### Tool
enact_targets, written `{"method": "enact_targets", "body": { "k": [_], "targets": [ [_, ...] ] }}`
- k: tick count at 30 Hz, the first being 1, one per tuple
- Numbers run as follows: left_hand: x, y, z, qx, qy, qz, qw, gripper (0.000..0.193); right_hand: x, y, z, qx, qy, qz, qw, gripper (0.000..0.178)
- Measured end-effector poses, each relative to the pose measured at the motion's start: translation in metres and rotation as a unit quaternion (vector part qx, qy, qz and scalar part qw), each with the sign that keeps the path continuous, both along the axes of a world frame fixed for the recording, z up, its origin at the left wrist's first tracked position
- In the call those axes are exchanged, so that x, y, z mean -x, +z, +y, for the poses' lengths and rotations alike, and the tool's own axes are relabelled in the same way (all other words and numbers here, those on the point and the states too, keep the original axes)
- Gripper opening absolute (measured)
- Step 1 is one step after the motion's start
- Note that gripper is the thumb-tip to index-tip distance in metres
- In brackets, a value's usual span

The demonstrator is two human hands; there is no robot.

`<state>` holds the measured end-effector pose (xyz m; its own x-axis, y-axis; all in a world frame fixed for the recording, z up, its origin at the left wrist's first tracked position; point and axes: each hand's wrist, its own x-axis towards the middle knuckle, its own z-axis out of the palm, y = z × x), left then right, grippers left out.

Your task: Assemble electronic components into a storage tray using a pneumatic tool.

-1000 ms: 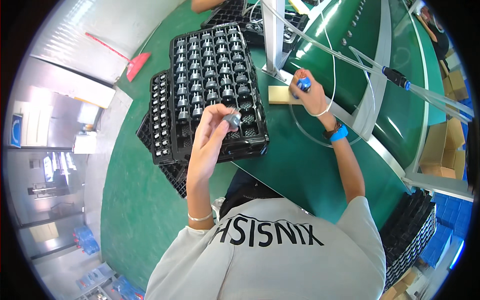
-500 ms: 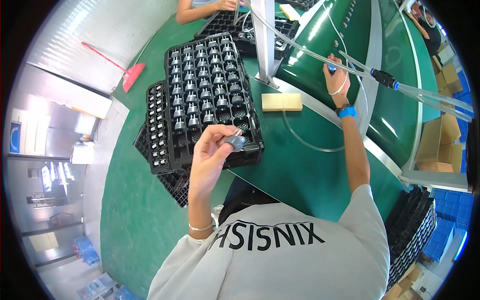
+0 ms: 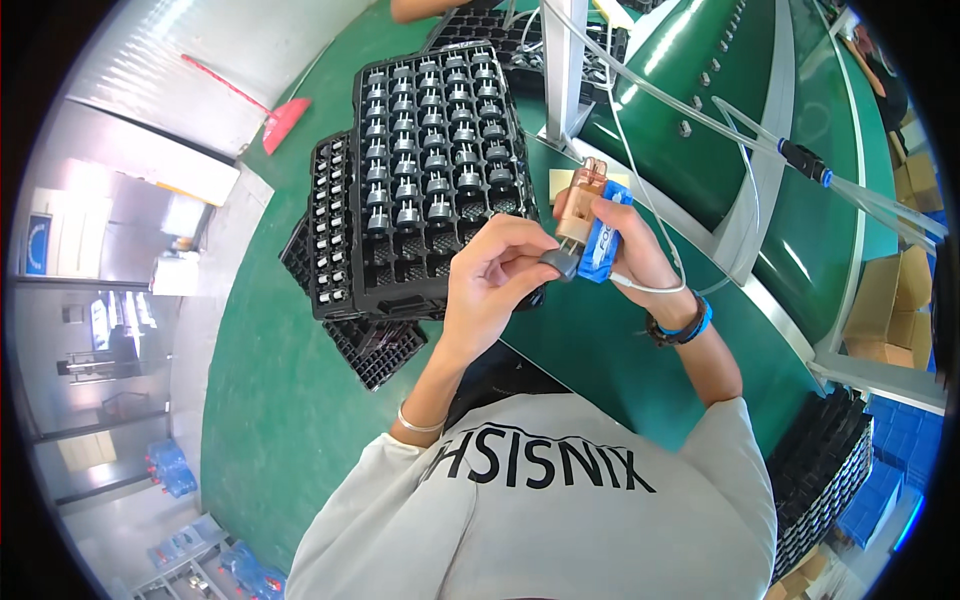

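Between the thumb and fingers of my left hand [image 3: 488, 275] is a small dark grey plug [image 3: 561, 263] with metal pins. Its pins point up against the lower end of a brownish, copper-coloured block [image 3: 578, 208], part of a handheld piece with a blue side [image 3: 606, 235] and a white cable. My right hand [image 3: 640, 250] is wrapped round this piece. To the left of both hands, a black tray [image 3: 408, 248] carries rows of similar plugs, pins up, with bare pockets at its near end. Whether the pins are inside the block I cannot tell.
A narrow black tray of small parts [image 3: 328, 235] adjoins the big one. Behind my right hand lies a pale yellow block [image 3: 562, 184]. Plugs stand in a row on a green conveyor belt [image 3: 650, 60] beyond a metal post [image 3: 566, 90]. Clear tubes [image 3: 690, 108] cross overhead. Another person's arm [image 3: 420, 8] shows at the top.
My right hand has come back from the conveyor and now holds the copper-coloured and blue piece. My left hand has moved right with the plug, from above the tray to that piece.
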<state>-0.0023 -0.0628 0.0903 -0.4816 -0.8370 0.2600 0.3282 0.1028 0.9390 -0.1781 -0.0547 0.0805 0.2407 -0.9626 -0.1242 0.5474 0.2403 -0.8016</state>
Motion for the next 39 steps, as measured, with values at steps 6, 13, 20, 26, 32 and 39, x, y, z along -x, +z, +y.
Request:
{"method": "enact_targets", "body": {
  "k": [6, 13, 20, 26, 32, 39],
  "targets": [
    [0.005, -0.009, 0.005, 0.051, 0.062, -0.03, 0.996, 0.026, -0.007, -0.003, 0.003, -0.003, -0.017, 0.015, 1.0, 0.038],
    [-0.011, 0.0, -0.024, 0.239, 0.264, -0.309, 0.882, 0.033, 0.028, -0.044, -0.032, 0.046, -0.179, 0.148, 0.972, 0.034],
    [-0.051, -0.014, -0.045, 0.289, 0.285, -0.519, 0.752, 0.018, 0.06, -0.103, -0.065, 0.208, -0.212, 0.525, 0.798, 0.039],
    [-0.05, -0.009, -0.045, 0.268, 0.302, -0.508, 0.761, 0.016, 0.052, -0.094, -0.057, 0.209, -0.132, 0.523, 0.816, 0.043],
    [-0.058, 0.005, -0.034, 0.114, 0.277, -0.324, 0.897, 0.014, 0.052, -0.094, -0.057, 0.282, -0.163, 0.513, 0.794, 0.051],
    [-0.065, 0.005, -0.016, -0.093, 0.133, -0.023, 0.986, 0.019, 0.056, -0.111, -0.069, 0.214, -0.229, 0.521, 0.794, 0.036]
  ]
}}
